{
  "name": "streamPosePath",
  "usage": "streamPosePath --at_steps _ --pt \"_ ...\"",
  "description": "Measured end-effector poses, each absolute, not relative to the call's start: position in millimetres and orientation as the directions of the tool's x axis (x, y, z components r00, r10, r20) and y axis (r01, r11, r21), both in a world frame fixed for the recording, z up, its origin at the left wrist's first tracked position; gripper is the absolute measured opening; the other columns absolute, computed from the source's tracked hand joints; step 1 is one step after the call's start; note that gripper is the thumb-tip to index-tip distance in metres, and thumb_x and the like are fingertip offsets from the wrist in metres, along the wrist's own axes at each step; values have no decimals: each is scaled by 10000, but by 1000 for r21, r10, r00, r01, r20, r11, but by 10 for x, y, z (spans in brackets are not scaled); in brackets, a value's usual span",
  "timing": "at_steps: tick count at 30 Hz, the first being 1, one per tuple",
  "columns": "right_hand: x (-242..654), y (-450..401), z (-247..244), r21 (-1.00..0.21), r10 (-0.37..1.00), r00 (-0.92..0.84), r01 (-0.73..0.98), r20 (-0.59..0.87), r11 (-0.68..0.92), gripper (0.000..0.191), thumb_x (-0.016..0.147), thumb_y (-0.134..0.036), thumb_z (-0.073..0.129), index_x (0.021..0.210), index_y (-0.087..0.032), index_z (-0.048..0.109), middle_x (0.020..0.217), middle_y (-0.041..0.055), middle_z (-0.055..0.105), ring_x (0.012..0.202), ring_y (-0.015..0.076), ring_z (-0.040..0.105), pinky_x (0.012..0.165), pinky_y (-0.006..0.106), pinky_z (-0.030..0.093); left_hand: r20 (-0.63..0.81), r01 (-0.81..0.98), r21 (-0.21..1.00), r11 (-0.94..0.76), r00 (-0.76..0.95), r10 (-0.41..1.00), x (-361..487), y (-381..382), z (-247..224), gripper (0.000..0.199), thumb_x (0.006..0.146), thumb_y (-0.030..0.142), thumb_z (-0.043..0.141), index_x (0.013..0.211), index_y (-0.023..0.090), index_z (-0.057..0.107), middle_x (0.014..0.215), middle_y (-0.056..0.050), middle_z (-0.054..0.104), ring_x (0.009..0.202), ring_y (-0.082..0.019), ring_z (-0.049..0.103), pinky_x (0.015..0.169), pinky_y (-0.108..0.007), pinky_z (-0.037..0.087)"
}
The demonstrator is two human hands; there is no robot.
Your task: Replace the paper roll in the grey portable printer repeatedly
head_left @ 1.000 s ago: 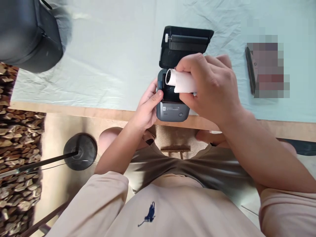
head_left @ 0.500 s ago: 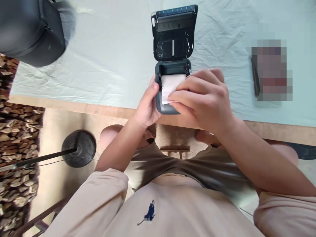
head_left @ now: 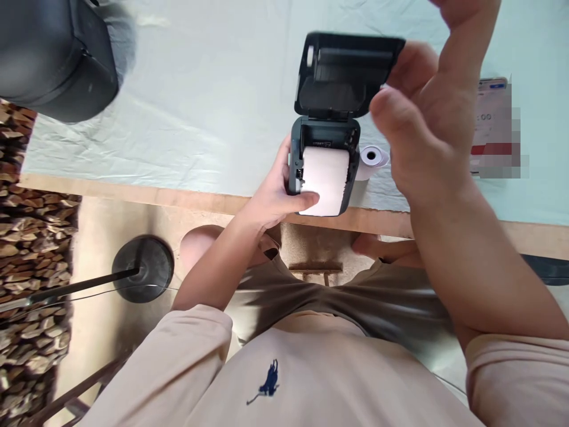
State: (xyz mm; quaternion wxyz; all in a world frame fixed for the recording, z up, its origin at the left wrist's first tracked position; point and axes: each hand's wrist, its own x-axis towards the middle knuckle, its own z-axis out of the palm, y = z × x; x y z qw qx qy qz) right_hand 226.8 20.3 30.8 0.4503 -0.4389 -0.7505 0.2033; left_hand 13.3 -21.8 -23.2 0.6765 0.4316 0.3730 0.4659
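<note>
A small dark receipt printer (head_left: 294,155) is held over the table edge with its lid (head_left: 342,89) raised. White paper (head_left: 326,172) fills its compartment and lies over the front. My left hand (head_left: 280,193) wraps around the printer's left side, the thumb pressing on the paper. At the lid's right edge is my right hand (head_left: 438,112), its thumb in front and some fingers behind; another finger sticks up and is cut off by the frame. Beside the printer, a second paper roll (head_left: 371,159) with a dark core stands on the cloth.
A pale green cloth (head_left: 200,89) covers the table. A black rounded case (head_left: 57,59) sits at the far left. To the right lies a phone (head_left: 493,118), partly blurred out. Below the table are a round black stand base (head_left: 142,268) and stacked firewood (head_left: 35,237).
My right hand has left the paper and moved up to the lid, which has tilted forward. The printer has shifted right and nearer. My left thumb now presses the paper; the second roll has come into view.
</note>
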Motion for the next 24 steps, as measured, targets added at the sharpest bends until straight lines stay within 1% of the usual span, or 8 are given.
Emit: streamPosePath --at_steps 3,6,9,13,18,20,22,24 --pt "2243 202 313 -724 756 -144 221 638 653 450 972 -444 494 1374 -253 564 1441 81 613 1075 211 727 803 391 592 -107 -280 943 180 256 961 125 -224 -262 969 649 391 1020 1502 310 567 1283 -64 758 1415 -411 674 1124 -504 601" --pt "2239 149 350 -679 760 -231 345 608 648 293 937 -340 577 1194 -218 646 1183 77 735 1074 225 738 862 389 594 -98 -284 944 170 252 963 127 -232 -270 937 650 442 1021 1468 319 582 1242 -50 772 1335 -381 729 1059 -478 640" --pt "2242 47 407 -560 757 -413 510 507 653 345 891 -268 652 1232 -220 652 1256 103 762 1174 261 730 940 410 612 -119 -354 913 205 249 961 145 -245 -233 809 661 546 1005 1338 288 643 1223 -62 775 1228 -355 774 915 -420 666" --pt "2212 -104 468 -491 755 -525 575 393 655 491 906 -299 697 1382 -271 578 1487 108 660 1307 304 676 928 421 628 -203 -403 873 276 214 955 174 -271 -165 753 684 778 908 1153 231 690 1062 -79 770 1114 -336 790 764 -369 633" --pt "2144 -220 441 -467 811 -458 663 364 585 490 936 -274 714 1394 -335 550 1446 91 664 1210 307 708 881 420 629 -153 -380 898 223 207 966 153 -278 -206 601 763 659 912 1174 262 726 963 -40 765 900 -259 783 625 -324 575" --pt "2130 -226 409 -463 820 -418 681 391 567 499 937 -305 729 1401 -327 548 1382 97 679 1143 310 717 834 419 627 -132 -354 912 209 231 964 145 -271 -232 586 775 653 905 1177 264 729 955 -43 764 966 -287 800 667 -342 610" --pt "2130 -213 392 -467 823 -403 683 400 561 505 937 -332 733 1406 -310 547 1357 106 682 1148 321 712 847 430 628 -128 -349 913 211 245 961 156 -265 -234 625 758 678 912 1181 258 727 1007 -61 777 1158 -348 794 820 -390 666" --pt "2144 -193 398 -478 833 -399 686 383 549 485 950 -346 712 1404 -305 547 1382 116 673 1215 336 693 920 458 627 -142 -375 899 224 233 962 185 -259 -213 667 781 745 864 1204 248 723 1128 -83 794 1364 -398 718 997 -455 670"
